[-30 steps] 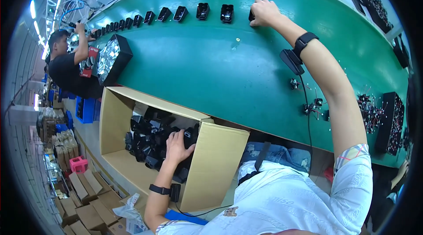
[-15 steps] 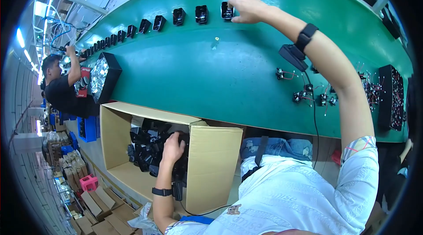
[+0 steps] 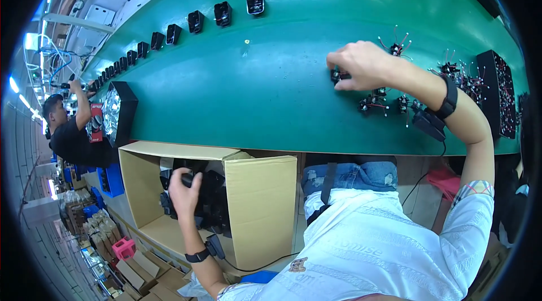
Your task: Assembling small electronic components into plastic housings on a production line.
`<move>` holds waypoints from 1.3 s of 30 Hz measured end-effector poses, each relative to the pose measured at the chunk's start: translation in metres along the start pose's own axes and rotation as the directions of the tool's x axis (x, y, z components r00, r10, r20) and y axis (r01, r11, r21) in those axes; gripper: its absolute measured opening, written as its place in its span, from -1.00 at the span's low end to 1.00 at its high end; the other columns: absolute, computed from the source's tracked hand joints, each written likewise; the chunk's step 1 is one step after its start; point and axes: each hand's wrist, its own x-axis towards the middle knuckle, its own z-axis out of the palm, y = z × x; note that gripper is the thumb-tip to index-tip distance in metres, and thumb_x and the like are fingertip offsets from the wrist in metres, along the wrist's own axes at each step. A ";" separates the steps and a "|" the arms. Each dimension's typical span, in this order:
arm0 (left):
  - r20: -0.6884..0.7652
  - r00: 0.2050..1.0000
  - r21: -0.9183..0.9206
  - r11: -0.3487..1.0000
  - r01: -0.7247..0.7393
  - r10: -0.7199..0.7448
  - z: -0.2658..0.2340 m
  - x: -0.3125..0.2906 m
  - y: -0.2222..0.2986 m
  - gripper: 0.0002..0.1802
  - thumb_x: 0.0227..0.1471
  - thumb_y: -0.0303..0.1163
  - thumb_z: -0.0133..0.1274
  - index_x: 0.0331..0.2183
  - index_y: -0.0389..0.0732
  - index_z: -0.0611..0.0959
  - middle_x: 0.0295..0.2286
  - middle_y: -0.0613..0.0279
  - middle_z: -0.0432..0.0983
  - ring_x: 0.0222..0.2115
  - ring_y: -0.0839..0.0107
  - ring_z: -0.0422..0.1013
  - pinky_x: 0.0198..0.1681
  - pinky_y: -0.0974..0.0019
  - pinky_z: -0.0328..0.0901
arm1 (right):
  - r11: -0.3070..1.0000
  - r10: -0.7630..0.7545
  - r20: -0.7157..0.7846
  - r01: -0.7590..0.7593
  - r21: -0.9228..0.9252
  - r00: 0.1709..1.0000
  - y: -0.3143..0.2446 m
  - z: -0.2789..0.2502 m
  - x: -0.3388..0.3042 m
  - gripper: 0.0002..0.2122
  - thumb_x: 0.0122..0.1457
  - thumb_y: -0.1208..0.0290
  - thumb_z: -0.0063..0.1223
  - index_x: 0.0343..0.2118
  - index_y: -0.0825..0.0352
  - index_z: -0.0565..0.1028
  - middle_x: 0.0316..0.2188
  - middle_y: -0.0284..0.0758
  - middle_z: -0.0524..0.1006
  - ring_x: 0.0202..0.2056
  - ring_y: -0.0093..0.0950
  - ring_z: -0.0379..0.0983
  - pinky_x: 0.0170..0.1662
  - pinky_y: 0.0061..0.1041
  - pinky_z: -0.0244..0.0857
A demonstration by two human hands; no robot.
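My right hand [image 3: 364, 67] is above the green table, its fingers closed round a small black wired part [image 3: 339, 77]. Similar parts with red and white wires lie beside it, one wired part [image 3: 372, 103] just under the hand and another wired part [image 3: 396, 48] farther off. Down in the cardboard box [image 3: 262, 211], my left hand [image 3: 183, 195] pinches a black plastic housing [image 3: 188, 179] between thumb and fingers. More black housings [image 3: 213, 202] are heaped beneath it. A row of black open housings stands along the far side of the table, the nearest housing [image 3: 255, 2] at its right end.
A long black tray [image 3: 501, 95] full of wired parts stands at the right. At the left, a black box lined with silver foil [image 3: 113, 112] sits on the table edge near another person [image 3: 73, 126]. Cables trail from the bands on both my wrists.
My right hand has left the housing at the row's right end and moved right and nearer, onto a wired part. My left hand has shifted left in the box and now holds a housing.
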 end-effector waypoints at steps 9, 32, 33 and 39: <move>-0.272 0.930 -0.458 0.817 -0.350 0.246 -0.042 0.046 0.140 -0.58 -0.03 -0.59 0.21 -0.06 -0.27 0.57 -0.21 0.19 0.54 -0.21 0.42 0.45 -0.12 0.36 0.35 | 0.917 -0.293 -0.247 0.345 0.200 0.924 0.001 0.020 0.013 -0.67 0.07 0.50 0.11 -0.04 0.25 0.50 -0.32 -0.22 0.53 -0.35 -0.21 0.52 -0.25 -0.23 0.40; 0.237 0.615 -0.179 0.656 -0.733 0.752 0.072 0.111 0.282 -0.24 -0.15 -0.43 0.33 0.11 -0.07 0.40 -0.04 -0.04 0.34 -0.07 -0.06 0.45 -0.05 0.00 0.44 | 0.931 0.173 -0.456 0.007 0.365 0.873 0.062 0.002 -0.023 -0.84 0.09 0.53 0.08 -0.26 0.38 0.56 -0.31 -0.17 0.63 -0.39 -0.28 0.59 -0.24 -0.32 0.45; 0.277 0.618 -0.166 0.671 -0.723 0.735 0.069 0.113 0.281 -0.19 -0.16 -0.42 0.35 0.14 -0.06 0.35 -0.04 -0.06 0.34 -0.07 -0.07 0.45 -0.05 -0.01 0.44 | 0.984 0.047 -0.498 0.047 0.173 0.866 0.056 -0.001 -0.020 -0.88 0.11 0.51 0.09 -0.30 0.39 0.58 -0.40 -0.17 0.63 -0.44 -0.29 0.58 -0.28 -0.35 0.45; 0.308 0.695 -0.103 0.749 -0.654 0.650 0.068 0.111 0.285 -0.02 -0.16 -0.15 0.38 0.21 -0.18 0.25 -0.06 -0.14 0.40 -0.08 -0.08 0.47 -0.06 0.00 0.44 | 0.964 0.241 -0.320 -0.263 -0.027 0.916 0.015 0.004 -0.016 -0.65 0.14 0.12 0.15 -0.56 0.35 0.64 -0.65 -0.13 0.56 -0.49 -0.13 0.54 -0.34 -0.23 0.44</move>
